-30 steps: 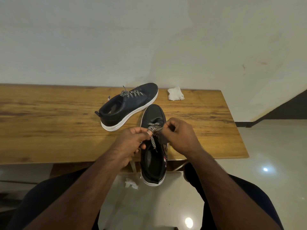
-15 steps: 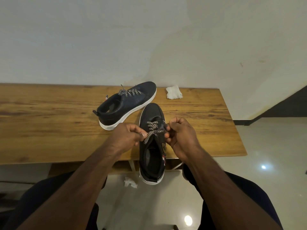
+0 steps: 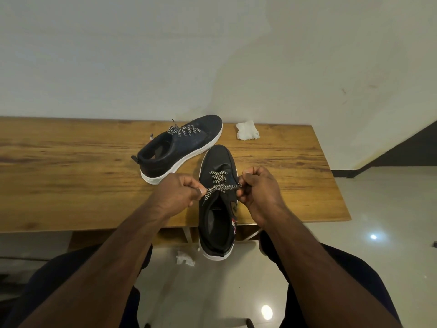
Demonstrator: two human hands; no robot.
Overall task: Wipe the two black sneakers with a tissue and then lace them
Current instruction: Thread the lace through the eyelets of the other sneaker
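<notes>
Near black sneaker point(image 3: 218, 204): white sole, toe lying on the wooden table point(image 3: 71, 176), heel overhanging the near edge. A small patch on its side is showing, its writing too small to read. Black-and-white checkered lace point(image 3: 218, 185) is crossing the tongue; left hand point(image 3: 176, 197) is pinching one end, right hand point(image 3: 257, 190) pinching the other, fingers curled. Second black sneaker point(image 3: 182, 147), laced, is sitting behind. Crumpled tissue point(image 3: 247, 130) is lying near the table's far edge; another tissue scrap point(image 3: 185, 258) is lying on the floor.
</notes>
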